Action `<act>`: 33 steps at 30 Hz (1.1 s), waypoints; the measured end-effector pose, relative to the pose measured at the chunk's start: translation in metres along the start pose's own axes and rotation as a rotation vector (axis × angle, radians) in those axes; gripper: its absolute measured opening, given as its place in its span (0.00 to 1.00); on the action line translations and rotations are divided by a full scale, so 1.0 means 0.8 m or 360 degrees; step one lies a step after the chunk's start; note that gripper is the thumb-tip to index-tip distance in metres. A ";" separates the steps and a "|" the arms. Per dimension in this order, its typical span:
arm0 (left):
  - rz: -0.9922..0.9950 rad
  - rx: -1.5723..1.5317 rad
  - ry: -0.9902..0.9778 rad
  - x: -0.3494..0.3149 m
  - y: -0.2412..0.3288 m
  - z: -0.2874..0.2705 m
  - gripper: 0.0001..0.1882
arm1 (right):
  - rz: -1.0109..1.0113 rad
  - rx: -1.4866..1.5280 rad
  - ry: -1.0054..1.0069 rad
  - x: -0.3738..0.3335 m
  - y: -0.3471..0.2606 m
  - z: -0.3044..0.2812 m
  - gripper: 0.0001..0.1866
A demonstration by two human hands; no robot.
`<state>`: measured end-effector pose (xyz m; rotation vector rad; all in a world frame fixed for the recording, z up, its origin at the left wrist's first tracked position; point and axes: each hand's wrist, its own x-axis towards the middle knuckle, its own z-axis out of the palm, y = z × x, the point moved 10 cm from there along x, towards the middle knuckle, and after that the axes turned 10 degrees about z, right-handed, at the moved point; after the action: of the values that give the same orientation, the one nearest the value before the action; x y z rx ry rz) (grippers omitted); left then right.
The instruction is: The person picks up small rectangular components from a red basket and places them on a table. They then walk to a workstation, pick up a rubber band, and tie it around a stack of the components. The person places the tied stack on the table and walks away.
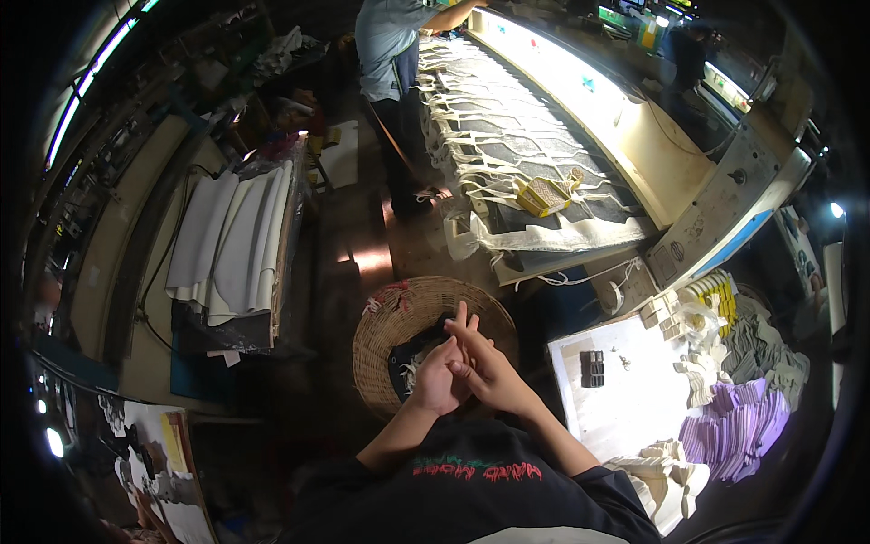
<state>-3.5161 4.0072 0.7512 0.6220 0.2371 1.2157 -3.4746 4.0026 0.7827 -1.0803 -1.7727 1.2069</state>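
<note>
My left hand (439, 379) and my right hand (494, 374) are pressed against each other in front of my body. Several fingers are stretched out and cross at the tips, while others are partly hidden where the palms meet. No object shows between them. Below and beyond them stands a round wicker basket (370, 349), its rim close to my hands. Inside the basket lie dark material and some pale strips (408, 372), mostly blocked from view by my hands and arms.
Ahead, a long lit bench (566, 238) carries rows of white straps and a yellow patterned box (546, 195); a person (388, 54) stands beside it. Right, a white-topped table (616, 412) holds stacked purple pieces (739, 426). Left, pale sheets (231, 240) lie on a stand.
</note>
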 end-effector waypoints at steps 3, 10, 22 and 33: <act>-0.0062 -0.0021 -0.0049 -0.031 0.011 -0.008 0.42 | 0.0011 0.0010 -0.0040 -0.012 -0.008 0.036 0.18; -0.0260 -0.0149 -0.0113 -0.081 0.004 -0.006 0.40 | 0.0009 -0.0107 0.0423 -0.052 -0.020 0.059 0.07; -0.0753 -0.0516 -0.0271 -0.151 -0.061 0.020 0.44 | 0.0431 0.0594 0.0526 -0.159 0.021 0.072 0.12; -0.1233 -0.0549 -0.0617 -0.265 -0.172 0.155 0.47 | 0.0359 0.0425 0.1173 -0.362 -0.024 0.024 0.06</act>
<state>-3.4188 3.7426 0.7419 0.3889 -0.0651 0.3599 -3.3844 3.7265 0.7650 -1.3581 -0.9233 0.9552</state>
